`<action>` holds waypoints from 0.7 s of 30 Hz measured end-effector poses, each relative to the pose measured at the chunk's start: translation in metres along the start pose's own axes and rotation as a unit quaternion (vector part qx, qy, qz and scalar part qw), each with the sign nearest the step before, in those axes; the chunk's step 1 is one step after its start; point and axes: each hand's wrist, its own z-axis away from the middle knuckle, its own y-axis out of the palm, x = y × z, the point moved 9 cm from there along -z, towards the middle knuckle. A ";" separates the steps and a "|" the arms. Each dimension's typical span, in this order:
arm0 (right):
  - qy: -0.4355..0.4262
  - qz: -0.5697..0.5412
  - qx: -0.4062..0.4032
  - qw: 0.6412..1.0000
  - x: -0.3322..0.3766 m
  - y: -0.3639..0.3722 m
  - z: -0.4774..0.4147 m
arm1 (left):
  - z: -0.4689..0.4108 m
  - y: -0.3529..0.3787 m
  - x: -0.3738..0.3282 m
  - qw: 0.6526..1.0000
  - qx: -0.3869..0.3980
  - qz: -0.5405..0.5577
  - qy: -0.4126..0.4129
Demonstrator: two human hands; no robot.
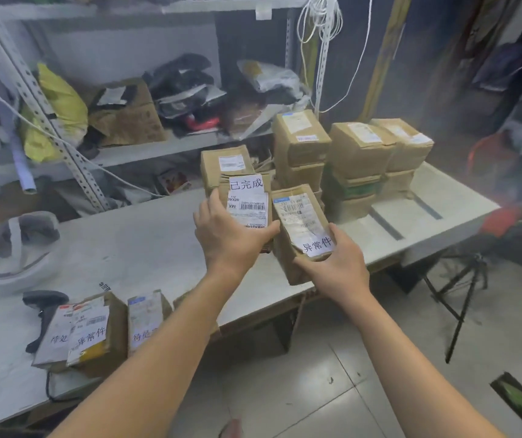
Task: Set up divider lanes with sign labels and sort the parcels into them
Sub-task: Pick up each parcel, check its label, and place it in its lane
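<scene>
While the left hand (pixel 231 238) wraps its fingers and thumb round the left parcel (pixel 248 205), which bears a 已完成 sign (pixel 247 184), the right hand (pixel 332 263) grips the near end of the right parcel (pixel 300 216), thumb on top beside its 异常件 sign (pixel 318 246). Both parcels are side by side at the near edge of the table (pixel 146 241), mid-scene. Just beyond, to the far right, stand parcel stacks (pixel 360 153). More signed parcels (pixel 95 330) lie near left, beside a scanner (pixel 44 308).
</scene>
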 end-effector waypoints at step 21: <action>0.093 0.000 -0.099 0.991 -0.153 -0.205 -0.178 | -0.023 0.307 -0.145 0.990 0.098 0.095 0.022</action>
